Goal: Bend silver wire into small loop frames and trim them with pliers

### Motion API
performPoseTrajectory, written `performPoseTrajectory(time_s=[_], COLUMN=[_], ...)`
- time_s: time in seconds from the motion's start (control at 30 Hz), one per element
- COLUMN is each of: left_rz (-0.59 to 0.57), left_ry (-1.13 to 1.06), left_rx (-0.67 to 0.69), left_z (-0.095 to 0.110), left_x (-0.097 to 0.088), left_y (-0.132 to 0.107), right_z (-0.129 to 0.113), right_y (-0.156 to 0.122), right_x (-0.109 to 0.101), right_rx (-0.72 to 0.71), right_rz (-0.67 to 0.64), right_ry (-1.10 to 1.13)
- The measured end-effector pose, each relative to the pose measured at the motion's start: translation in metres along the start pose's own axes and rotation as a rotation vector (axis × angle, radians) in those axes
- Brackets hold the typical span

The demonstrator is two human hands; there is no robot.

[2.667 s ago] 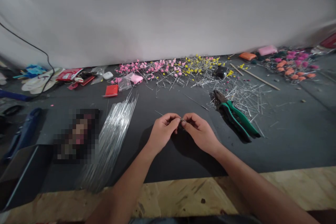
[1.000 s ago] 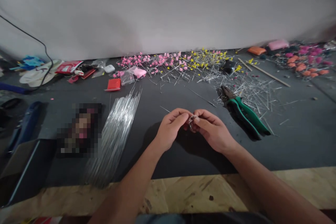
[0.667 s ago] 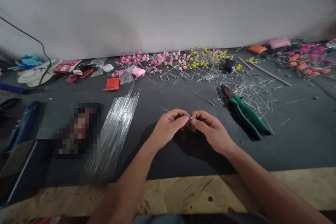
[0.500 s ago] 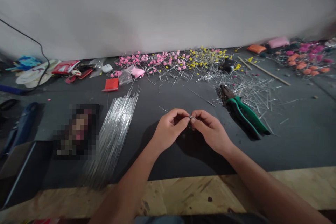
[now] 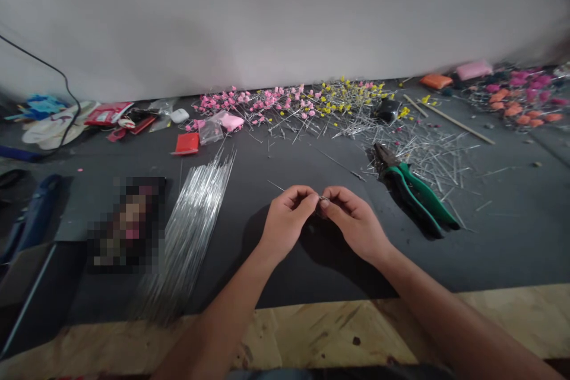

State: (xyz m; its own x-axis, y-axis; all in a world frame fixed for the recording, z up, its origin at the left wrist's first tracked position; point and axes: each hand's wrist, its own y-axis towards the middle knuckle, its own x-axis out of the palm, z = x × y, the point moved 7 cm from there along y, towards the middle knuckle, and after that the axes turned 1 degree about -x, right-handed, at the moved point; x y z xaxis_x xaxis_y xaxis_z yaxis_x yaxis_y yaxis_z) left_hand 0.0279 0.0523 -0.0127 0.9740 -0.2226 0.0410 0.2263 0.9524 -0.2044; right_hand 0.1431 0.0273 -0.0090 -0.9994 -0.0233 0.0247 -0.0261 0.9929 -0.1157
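Close together above the dark mat, my left hand (image 5: pixel 291 217) and my right hand (image 5: pixel 351 217) pinch a thin metal wire (image 5: pixel 276 185) between thumbs and forefingers. One wire end sticks out past the left knuckles; the part between the fingertips is mostly hidden. To the left lies a bundle of straight silvery wires (image 5: pixel 196 219). Green-handled pliers (image 5: pixel 421 199) rest on the right, their jaws by a scatter of short wire pieces (image 5: pixel 436 157). A single wire with a twisted end (image 5: pixel 341 165) lies just beyond my hands.
Along the wall are wires tipped with pink pieces (image 5: pixel 262 101) and yellow pieces (image 5: pixel 351 94). Orange and magenta tipped ones (image 5: pixel 521 101) lie far right, near a wooden stick (image 5: pixel 461 124). A red packet (image 5: pixel 187 143) and a blurred-out dark object (image 5: pixel 129 222) are on the left.
The view has shifted very slightly. My fingertips have moved a little on the wire, both hands still pinching it in the same place over the mat.
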Motion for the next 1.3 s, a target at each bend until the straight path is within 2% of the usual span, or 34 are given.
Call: performPoseTrajectory(time_s=[0.37, 0.63, 0.8, 1.3], left_rz=[0.074, -0.004, -0.019, -0.076], left_ry=[0.092, -0.049, -0.034, -0.209], left_rx=[0.085, 0.038, 0.024, -0.062], left_z=[0.006, 0.002, 0.001, -0.012], left_x=[-0.005, 0.002, 0.002, 0.007], left_y=[-0.004, -0.002, -0.002, 0.000], right_z=[0.006, 0.005, 0.006, 0.006], right_y=[0.001, 0.003, 0.003, 0.001], right_x=[0.000, -0.002, -0.003, 0.000], right_rx=[0.045, 0.017, 0.021, 0.009], right_rz=[-0.061, -0.059, -0.048, -0.089], right_ry=[0.033, 0.063, 0.048, 0.106])
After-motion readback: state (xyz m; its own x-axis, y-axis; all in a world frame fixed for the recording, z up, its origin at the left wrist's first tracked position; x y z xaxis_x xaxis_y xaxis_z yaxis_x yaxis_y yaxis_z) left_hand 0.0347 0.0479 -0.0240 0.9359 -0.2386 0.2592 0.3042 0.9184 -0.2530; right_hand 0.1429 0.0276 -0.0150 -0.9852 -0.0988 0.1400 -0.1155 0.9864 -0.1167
